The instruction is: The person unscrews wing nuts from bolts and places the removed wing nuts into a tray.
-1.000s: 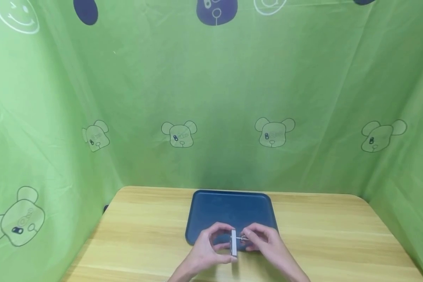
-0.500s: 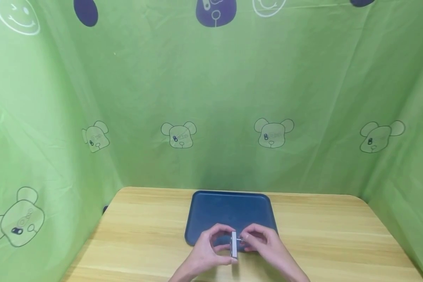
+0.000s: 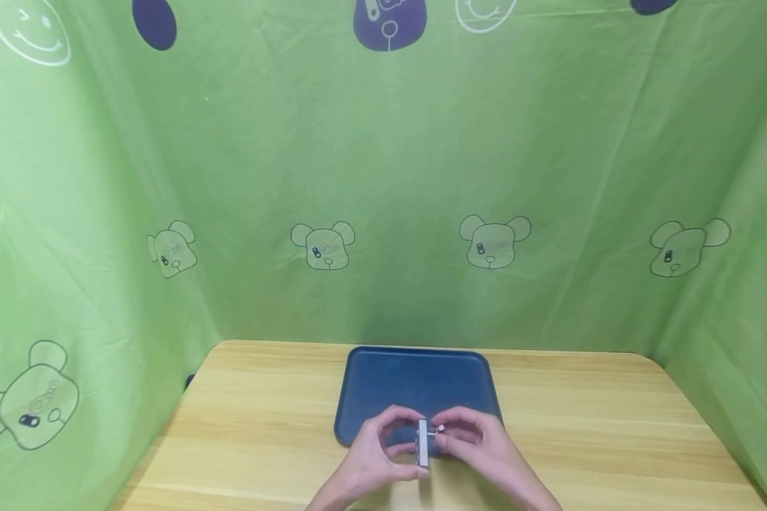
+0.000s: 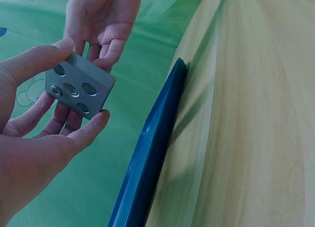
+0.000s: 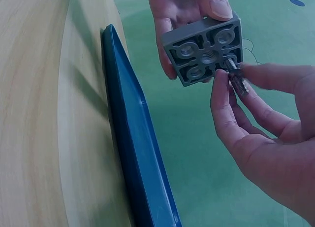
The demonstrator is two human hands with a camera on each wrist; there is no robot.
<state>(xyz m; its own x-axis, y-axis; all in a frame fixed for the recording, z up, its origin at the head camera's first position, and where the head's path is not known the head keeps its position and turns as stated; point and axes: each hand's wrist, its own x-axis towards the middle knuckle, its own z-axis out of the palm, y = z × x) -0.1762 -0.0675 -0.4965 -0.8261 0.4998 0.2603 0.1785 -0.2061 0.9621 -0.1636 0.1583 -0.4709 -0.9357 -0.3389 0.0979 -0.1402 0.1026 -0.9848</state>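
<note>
My left hand [image 3: 383,447] grips a square grey metal block [image 4: 78,86] by opposite edges, thumb against one side and fingertips against the other. Round holes pass through its smooth face in the left wrist view. Its ribbed back, with round sockets, shows in the right wrist view. From one corner hole of that back a threaded bolt [image 5: 239,84] sticks out at a slant. Around the bolt, close to the block, sits what looks like a small nut [image 5: 233,69]. My right hand [image 3: 479,443] pinches there with thumb and finger; the exact contact is partly hidden.
A blue tray [image 3: 415,380] with a raised rim lies on the wooden table [image 3: 268,404], beneath and beyond both hands. Green printed cloth [image 3: 396,163] walls in the table at the back and sides.
The right thumb has slid downward against the fingers, baring more of the bolt and its bright end. The right hand has shifted slightly left; the left hand keeps the block nearly still.
</note>
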